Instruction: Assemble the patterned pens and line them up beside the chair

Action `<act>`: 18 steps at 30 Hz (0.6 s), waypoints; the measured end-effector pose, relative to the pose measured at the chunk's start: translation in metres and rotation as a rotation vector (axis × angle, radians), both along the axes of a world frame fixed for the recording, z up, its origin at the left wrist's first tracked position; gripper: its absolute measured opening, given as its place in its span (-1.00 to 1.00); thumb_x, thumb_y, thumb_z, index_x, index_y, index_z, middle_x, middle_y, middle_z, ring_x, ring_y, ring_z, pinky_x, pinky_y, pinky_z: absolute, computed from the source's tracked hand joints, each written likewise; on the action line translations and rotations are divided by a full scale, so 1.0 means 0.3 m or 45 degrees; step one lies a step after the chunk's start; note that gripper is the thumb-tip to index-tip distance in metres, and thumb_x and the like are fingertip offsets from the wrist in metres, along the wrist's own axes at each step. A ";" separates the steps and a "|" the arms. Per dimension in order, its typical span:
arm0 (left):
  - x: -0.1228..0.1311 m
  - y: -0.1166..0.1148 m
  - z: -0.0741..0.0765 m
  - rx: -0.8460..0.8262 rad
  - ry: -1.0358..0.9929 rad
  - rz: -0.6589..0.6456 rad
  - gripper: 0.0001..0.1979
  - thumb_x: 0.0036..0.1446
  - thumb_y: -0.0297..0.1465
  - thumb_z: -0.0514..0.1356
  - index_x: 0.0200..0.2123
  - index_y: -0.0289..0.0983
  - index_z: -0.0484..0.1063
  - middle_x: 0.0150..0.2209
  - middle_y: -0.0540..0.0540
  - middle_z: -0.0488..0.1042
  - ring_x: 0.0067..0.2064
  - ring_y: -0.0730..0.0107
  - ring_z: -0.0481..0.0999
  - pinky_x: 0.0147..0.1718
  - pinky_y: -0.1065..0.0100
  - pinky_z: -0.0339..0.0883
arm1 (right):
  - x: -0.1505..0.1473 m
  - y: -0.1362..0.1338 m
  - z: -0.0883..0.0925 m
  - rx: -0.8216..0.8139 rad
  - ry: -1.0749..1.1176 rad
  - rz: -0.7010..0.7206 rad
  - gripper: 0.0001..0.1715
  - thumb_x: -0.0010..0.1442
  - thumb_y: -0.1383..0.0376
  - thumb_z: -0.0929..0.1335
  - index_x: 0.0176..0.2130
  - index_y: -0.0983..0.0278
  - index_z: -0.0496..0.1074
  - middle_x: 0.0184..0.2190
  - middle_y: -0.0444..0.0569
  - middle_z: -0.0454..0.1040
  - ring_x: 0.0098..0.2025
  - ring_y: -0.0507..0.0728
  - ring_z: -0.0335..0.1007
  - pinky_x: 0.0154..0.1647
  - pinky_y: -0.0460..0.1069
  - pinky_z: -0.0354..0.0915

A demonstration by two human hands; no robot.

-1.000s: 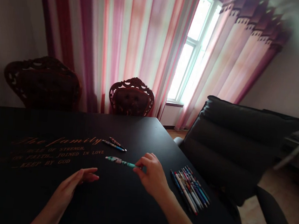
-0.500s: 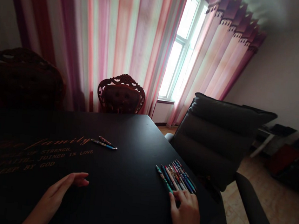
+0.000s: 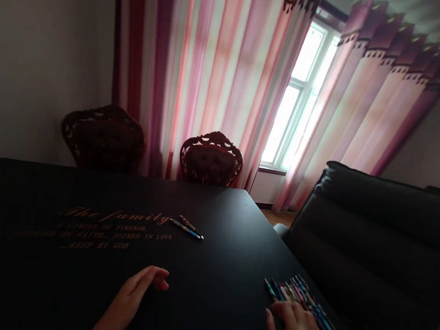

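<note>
My right hand [image 3: 298, 329] lies over a row of pens [image 3: 290, 291] near the table's right edge. Its thumb is spread from the fingers, and I see nothing gripped in it. The pens lie side by side in several colours; the hand hides part of them. My left hand [image 3: 145, 284] hovers or rests at the middle of the black table [image 3: 207, 298], fingers loosely bent, holding nothing. Farther off, a blue pen [image 3: 187, 229] and a dark patterned pen [image 3: 191, 225] lie close together at a slight angle.
Orange lettering [image 3: 112, 230] is printed on the tabletop. A black padded armchair [image 3: 375, 252] stands by the right edge. Two carved chairs [image 3: 103, 141] are behind the far edge, with striped curtains [image 3: 220, 82] and a window [image 3: 294, 99] beyond.
The view has turned left, so everything sits farther right in the picture. My right hand has slid from the near end of the pens to over their middle, thumb spreading away.
</note>
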State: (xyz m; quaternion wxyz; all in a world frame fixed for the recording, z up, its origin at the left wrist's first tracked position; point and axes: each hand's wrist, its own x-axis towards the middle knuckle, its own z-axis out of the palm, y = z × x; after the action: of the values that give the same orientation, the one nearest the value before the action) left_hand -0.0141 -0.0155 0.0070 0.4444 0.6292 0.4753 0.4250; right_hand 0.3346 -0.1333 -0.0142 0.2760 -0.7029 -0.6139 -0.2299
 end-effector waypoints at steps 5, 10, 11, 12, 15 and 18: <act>0.010 -0.007 -0.006 0.038 -0.004 -0.030 -0.54 0.25 -0.07 -0.05 -0.26 -0.21 0.55 -0.39 -0.06 0.61 -0.24 0.18 0.58 -0.12 0.26 0.37 | -0.277 0.258 0.140 -0.270 0.106 0.356 -0.80 0.24 0.33 0.27 -0.14 0.18 0.42 -0.18 0.01 0.43 -0.09 0.25 0.30 -0.02 0.09 0.18; 0.006 -0.009 -0.017 0.049 0.029 -0.034 -0.53 0.27 -0.06 -0.07 -0.26 -0.22 0.53 -0.39 -0.06 0.60 -0.24 0.21 0.57 -0.14 0.28 0.36 | -0.456 0.536 0.128 -0.341 0.053 0.403 -0.51 0.18 0.33 0.32 0.11 0.12 0.34 0.06 0.08 0.33 0.09 0.31 0.18 0.09 0.14 0.12; 0.004 -0.008 -0.017 0.054 0.027 -0.031 -0.52 0.27 -0.05 -0.07 -0.26 -0.22 0.53 -0.40 -0.06 0.59 -0.25 0.21 0.57 -0.15 0.29 0.37 | -0.476 0.582 0.112 -0.346 0.049 0.401 -0.48 0.18 0.34 0.32 0.13 0.11 0.33 0.09 0.08 0.31 0.12 0.32 0.15 0.11 0.15 0.10; 0.003 -0.007 -0.018 0.062 0.023 -0.039 -0.50 0.27 -0.04 -0.08 -0.26 -0.22 0.52 -0.40 -0.06 0.60 -0.26 0.22 0.57 -0.16 0.30 0.37 | -0.494 0.622 0.095 -0.346 0.049 0.402 -0.49 0.18 0.34 0.32 0.13 0.11 0.34 0.12 0.08 0.29 0.15 0.32 0.12 0.12 0.15 0.08; 0.002 -0.004 -0.020 0.090 0.031 -0.040 -0.45 0.25 0.02 -0.11 -0.29 -0.23 0.52 -0.43 -0.08 0.60 -0.30 0.23 0.58 -0.19 0.32 0.38 | -0.536 0.705 0.057 -0.310 0.066 0.386 -0.62 0.17 0.33 0.33 0.01 0.17 0.43 0.17 0.09 0.25 0.22 0.33 0.03 0.17 0.15 0.00; 0.007 -0.004 -0.022 0.119 0.067 -0.020 -0.44 0.25 0.02 -0.12 -0.31 -0.22 0.52 -0.44 -0.08 0.61 -0.32 0.24 0.58 -0.20 0.34 0.39 | -0.562 0.737 0.047 -0.285 0.101 0.345 -0.73 0.12 0.32 0.37 -0.12 0.24 0.46 0.09 0.12 0.30 0.17 0.34 0.07 0.14 0.15 0.01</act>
State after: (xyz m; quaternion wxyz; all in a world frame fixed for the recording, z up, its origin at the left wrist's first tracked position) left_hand -0.0121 -0.0168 0.0005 0.4054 0.6638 0.4616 0.4266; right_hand 0.1659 0.0879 -0.0003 0.2487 -0.6486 -0.7134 -0.0928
